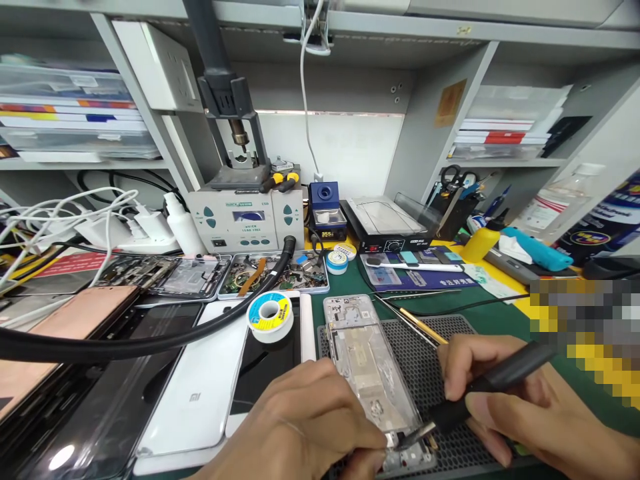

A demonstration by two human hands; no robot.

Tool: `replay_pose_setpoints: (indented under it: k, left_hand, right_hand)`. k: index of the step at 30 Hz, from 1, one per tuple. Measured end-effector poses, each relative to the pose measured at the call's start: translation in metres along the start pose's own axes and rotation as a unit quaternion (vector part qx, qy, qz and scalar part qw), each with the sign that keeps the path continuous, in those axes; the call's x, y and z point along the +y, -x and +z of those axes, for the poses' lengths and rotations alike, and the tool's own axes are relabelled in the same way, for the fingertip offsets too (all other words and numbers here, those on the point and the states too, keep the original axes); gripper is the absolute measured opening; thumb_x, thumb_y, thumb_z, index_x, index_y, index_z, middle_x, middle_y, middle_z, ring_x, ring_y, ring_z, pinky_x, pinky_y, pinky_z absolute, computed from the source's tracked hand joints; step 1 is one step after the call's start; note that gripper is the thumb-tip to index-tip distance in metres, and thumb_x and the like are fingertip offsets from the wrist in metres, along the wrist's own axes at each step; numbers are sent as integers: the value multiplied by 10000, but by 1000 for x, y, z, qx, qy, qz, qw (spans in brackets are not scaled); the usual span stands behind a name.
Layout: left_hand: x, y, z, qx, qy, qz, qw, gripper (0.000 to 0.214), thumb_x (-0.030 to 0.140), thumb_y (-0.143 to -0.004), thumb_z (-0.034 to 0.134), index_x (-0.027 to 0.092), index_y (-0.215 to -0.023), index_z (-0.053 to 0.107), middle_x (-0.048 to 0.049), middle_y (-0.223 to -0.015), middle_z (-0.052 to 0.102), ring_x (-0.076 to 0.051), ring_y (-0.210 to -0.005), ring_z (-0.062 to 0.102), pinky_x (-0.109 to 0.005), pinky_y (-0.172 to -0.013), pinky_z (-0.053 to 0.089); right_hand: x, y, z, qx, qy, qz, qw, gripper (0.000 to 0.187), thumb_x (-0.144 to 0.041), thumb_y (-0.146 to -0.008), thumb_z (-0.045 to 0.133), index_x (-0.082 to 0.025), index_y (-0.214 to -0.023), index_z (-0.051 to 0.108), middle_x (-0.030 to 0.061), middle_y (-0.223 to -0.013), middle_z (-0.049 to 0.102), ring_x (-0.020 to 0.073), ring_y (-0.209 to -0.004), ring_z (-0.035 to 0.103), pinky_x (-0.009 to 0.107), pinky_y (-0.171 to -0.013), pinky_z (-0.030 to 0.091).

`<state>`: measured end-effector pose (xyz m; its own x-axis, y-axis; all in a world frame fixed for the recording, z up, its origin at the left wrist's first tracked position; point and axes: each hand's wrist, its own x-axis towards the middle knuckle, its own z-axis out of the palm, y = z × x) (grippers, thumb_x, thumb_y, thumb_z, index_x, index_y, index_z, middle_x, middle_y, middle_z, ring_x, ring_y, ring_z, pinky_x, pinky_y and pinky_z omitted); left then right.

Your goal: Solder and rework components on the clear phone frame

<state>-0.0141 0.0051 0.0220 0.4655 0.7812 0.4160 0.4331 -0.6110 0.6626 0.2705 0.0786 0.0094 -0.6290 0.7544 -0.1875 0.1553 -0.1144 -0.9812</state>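
Two hands, low over the bench front.

Left hand (310, 427): knuckles up, fingers curled closed, pinching the near end of the phone frame (367, 363).

Right hand (505, 400): fingers wrapped pen-fashion round a black-handled tool (495, 381), its tip touching the same near end.

The frame lies slanted on a perforated mat (450, 333), close to the mat's front edge. Bare mat shows beyond the right hand. A solder spool (270, 317) and a white phone back (200, 393) crowd the left side.

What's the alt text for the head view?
A person's right hand holds a black-handled tool to the lower end of an opened phone frame; the left hand touches it on a black mat, solder spool nearby.
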Motion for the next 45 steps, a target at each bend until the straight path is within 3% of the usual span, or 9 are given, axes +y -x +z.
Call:
replay_pose_setpoints:
  k: [10, 17, 32, 45]
  left_hand:
    - [-1, 3, 4, 9, 4, 15, 1000, 170, 72, -949, 662, 126, -969, 822, -114, -909, 809, -214, -860, 739, -311, -810, 581]
    - [-4, 3, 4, 14, 5, 25, 1000, 147, 70, -931, 687, 106, -948, 828, -133, -903, 809, -223, -858, 741, -322, -795, 577]
    - [-1, 1, 8, 36, 7, 35, 999, 134, 61, -931, 703, 117, -937, 824, -91, -911, 806, -163, -852, 697, -266, -773, 519]
    - [-2, 2, 7, 17, -17, 37, 999, 162, 85, -953, 666, 111, -953, 827, -117, -874, 783, -214, -824, 703, -326, -746, 549]
  right_hand:
    - [10, 0, -5, -4, -12, -9, 1000, 306, -517, -877, 763, -237, -857, 640, -67, -491, 514, 102, -425, 378, 213, -453, 290]
    - [17, 0, -9, -3, -7, -24, 1000, 367, -580, -885, 758, -236, -862, 632, -76, -496, 499, 94, -424, 367, 210, -456, 288]
    - [9, -1, -4, -9, -11, -19, 1000, 326, -528, -882, 757, -232, -856, 622, -78, -497, 494, 101, -430, 380, 219, -459, 285]
    - [8, -2, -3, -5, -11, -23, 1000, 357, -572, -872, 760, -237, -853, 638, -74, -488, 511, 101, -421, 370, 213, -440, 267]
